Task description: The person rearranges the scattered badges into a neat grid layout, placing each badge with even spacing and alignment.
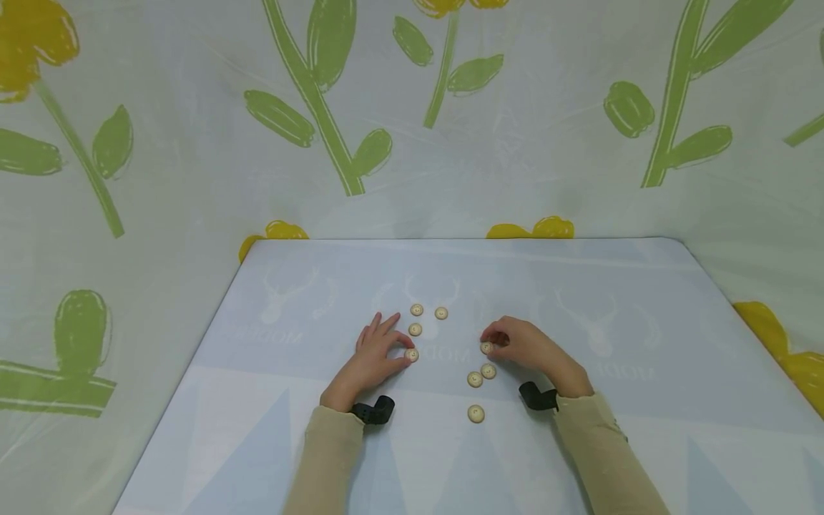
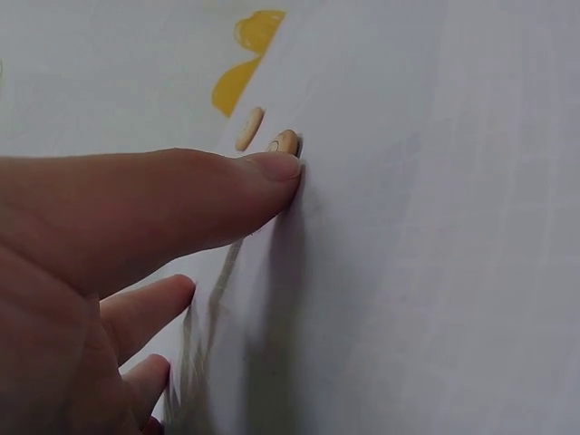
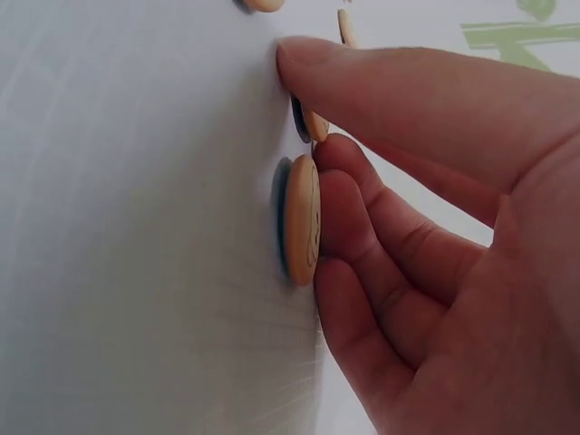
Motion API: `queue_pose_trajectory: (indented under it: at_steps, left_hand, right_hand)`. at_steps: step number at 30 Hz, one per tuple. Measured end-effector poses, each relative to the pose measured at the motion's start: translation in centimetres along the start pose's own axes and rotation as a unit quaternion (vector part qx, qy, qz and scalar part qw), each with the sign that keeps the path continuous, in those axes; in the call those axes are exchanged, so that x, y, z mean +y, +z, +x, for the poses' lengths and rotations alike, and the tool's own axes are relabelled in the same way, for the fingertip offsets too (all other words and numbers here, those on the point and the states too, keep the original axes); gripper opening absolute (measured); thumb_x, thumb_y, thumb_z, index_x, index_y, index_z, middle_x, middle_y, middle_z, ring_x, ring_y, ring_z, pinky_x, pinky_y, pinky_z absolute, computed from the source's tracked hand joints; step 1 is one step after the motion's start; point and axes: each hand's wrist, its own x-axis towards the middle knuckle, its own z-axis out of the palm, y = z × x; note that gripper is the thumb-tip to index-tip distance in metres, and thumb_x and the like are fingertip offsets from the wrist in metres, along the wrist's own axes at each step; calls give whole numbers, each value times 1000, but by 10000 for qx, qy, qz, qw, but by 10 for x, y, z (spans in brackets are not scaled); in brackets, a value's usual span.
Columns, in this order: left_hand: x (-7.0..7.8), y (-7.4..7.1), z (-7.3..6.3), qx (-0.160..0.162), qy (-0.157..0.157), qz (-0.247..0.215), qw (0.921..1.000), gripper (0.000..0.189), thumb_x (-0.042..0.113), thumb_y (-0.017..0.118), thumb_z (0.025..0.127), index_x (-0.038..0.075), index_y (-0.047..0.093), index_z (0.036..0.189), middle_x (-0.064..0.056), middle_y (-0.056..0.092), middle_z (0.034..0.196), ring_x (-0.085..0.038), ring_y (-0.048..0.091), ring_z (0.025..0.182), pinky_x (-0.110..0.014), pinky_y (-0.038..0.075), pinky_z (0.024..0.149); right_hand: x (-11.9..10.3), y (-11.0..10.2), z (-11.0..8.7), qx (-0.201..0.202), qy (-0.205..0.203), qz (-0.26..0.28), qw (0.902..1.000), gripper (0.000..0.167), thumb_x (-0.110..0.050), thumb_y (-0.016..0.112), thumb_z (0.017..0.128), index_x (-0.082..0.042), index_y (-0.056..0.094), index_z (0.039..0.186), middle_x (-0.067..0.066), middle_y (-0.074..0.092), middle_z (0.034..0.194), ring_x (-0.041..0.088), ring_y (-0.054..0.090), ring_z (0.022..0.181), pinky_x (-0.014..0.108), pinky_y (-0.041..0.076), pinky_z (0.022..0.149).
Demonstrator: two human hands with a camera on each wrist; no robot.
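Note:
My left hand (image 1: 373, 357) pinches a round, pale wooden button (image 1: 412, 355) at the tabletop between thumb and index finger, its other fingers spread. In the left wrist view the thumb covers part of that button (image 2: 288, 141). Across from it, my right hand (image 1: 524, 347) pinches another wooden button (image 1: 486, 347) with thumb and forefinger. The right wrist view shows this button (image 3: 315, 125) partly hidden by the thumb, while a separate button (image 3: 302, 222) lies beside the curled fingers. Thin dark lines mark the buttons' faces.
Beyond my left hand lie several buttons, among them one button (image 1: 440, 313). Nearer me are two adjoining buttons (image 1: 475, 379) and a single button (image 1: 476, 414). All rest on a pale patterned tabletop (image 1: 257, 429), with a flower-print sheet (image 1: 515, 157) behind.

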Motion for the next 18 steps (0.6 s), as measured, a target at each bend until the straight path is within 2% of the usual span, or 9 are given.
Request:
queue_pose_trajectory:
  at_steps: [7, 18]
  left_hand:
    - [0, 0, 0, 22, -18, -20, 10000, 14, 23, 66, 79, 22, 59, 90, -9, 24, 145, -32, 0, 134, -51, 1, 103]
    - [0, 1, 0, 29, -66, -13, 10000, 14, 23, 66, 79, 23, 59, 90, -7, 23, 145, -30, -1, 134, -50, 0, 104]
  right_hand:
    - [-4, 1, 0, 48, 167, -78, 9998, 16, -14, 69, 77, -12, 62, 91, -3, 54, 80, 13, 48, 74, 30, 41, 68]
    - [-3, 5, 2, 75, 144, -70, 9998, 16, -13, 68, 77, -15, 59, 90, -4, 52, 78, 13, 47, 72, 29, 41, 65]
